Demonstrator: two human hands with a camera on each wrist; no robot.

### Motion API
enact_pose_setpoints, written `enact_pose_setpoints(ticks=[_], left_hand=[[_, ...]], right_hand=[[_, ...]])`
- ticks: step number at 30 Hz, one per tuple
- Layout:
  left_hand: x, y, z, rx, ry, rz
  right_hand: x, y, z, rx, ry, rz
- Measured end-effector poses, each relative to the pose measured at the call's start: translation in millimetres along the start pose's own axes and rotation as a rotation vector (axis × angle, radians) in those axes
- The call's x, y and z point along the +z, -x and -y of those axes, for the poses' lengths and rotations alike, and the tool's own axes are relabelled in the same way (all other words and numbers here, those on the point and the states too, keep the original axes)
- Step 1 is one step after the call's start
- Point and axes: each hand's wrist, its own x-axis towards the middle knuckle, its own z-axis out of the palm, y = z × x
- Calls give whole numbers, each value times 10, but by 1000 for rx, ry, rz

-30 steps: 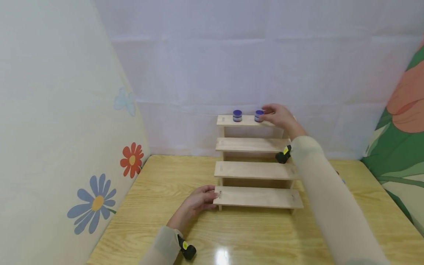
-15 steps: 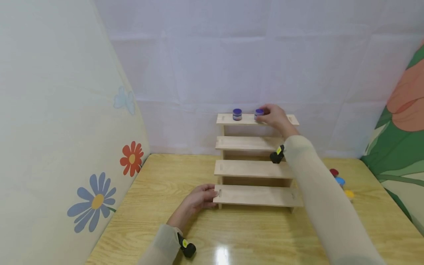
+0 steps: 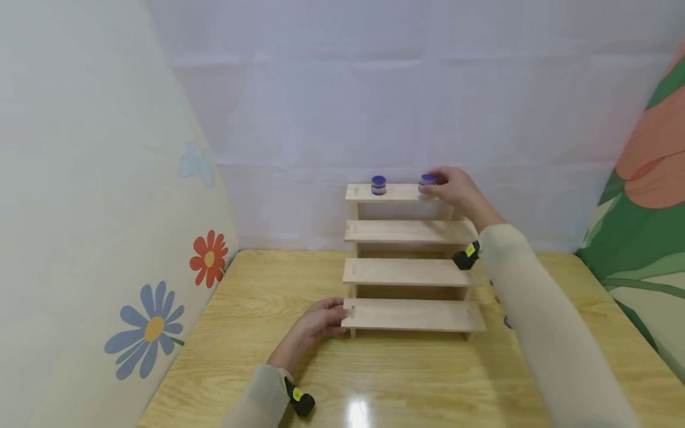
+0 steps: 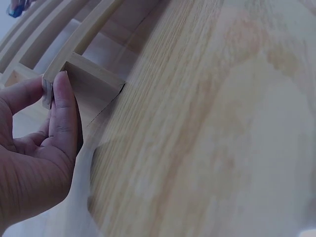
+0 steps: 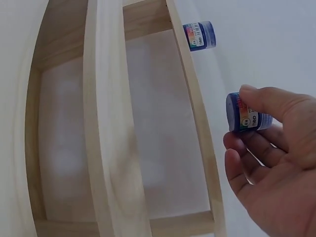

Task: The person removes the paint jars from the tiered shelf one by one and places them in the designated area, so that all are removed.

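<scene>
A stepped wooden rack [image 3: 413, 313] stands on the table, its boards rising toward the back. My left hand [image 3: 321, 321] pinches the left end of its lowest board; the left wrist view shows thumb and fingers on that edge. My right hand [image 3: 455, 185] holds a small blue-lidded paint jar [image 5: 245, 112] between thumb and fingers at the top board. In the right wrist view, a gap shows between this jar's base and the board. A second, similar paint jar [image 3: 378, 185] stands upright on the top board, further left.
Small objects [image 3: 507, 322] on the table right of the rack are mostly hidden by my right sleeve [image 3: 546, 315]. A white cloth [image 3: 299, 119] hangs behind the rack. A flower-painted panel [image 3: 155, 208] borders the left side, a leaf-painted one [image 3: 647, 238] the right.
My right hand has moved right with its paint jar, widening the distance to the other jar. My left hand stays on the lowest board. The right sleeve now hides the colourful lids seen earlier.
</scene>
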Motion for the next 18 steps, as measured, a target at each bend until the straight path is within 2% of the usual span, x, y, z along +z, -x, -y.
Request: enact_pose_setpoints(ticks=[9,18], left_hand=[[-39,-2,16,-5,17,-5],[-48,-4,6,-7,20,2]], right_hand=[[-159,338,-158,-42,37,0],[-264,702,-411,-122,135,-9]])
